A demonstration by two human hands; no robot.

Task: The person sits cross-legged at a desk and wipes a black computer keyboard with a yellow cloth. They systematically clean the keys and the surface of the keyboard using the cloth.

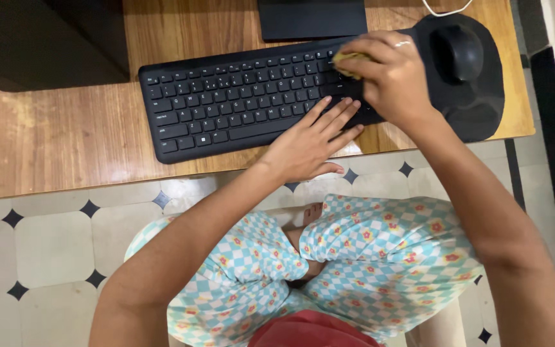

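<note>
A dark rectangular screen base (311, 18) stands behind the keyboard (226, 96).

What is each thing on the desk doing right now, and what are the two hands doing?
Keyboard: flat on the desk, slightly tilted, its right end under both hands.
Yellow cloth: bunched up, pressed onto the keys.
Right hand: closed around the yellow cloth.
Left hand: open, fingers flat on the keyboard's front edge.
Mouse: untouched, resting on the mouse pad.
Mouse pad: flat at the desk's right end.
Wooden desk: bears all of it.
</note>
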